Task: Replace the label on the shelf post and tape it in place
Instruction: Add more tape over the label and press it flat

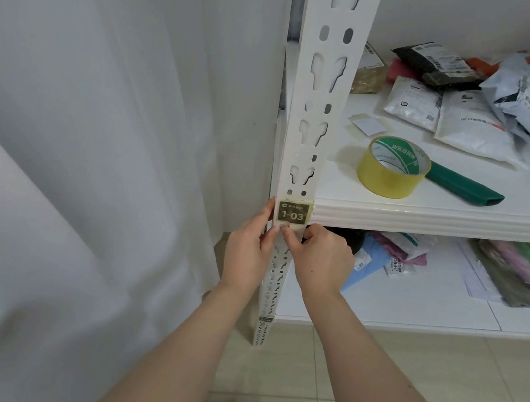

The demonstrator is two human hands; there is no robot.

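Okay, the shelf post (pixel 317 106) looks rigid, fine to press against. My left hand (pixel 246 252) clasps its left edge beside the label, thumb in front. My right hand (pixel 320 259) pinches the label's lower edge. The tape roll (pixel 392 166) lies on the shelf (pixel 441 222), well apart. The label (pixel 293 212), "1-03", sits on the post at shelf level under yellowish tape. It's probably thin, light and tearable, so I'd take a corner and peel slowly.

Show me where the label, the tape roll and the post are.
label (pixel 293 212), head view, on its dark face reading 1-03.
tape roll (pixel 390 182), head view, on its yellow outer wall.
post (pixel 329 47), head view, on solid white metal between cut-outs.
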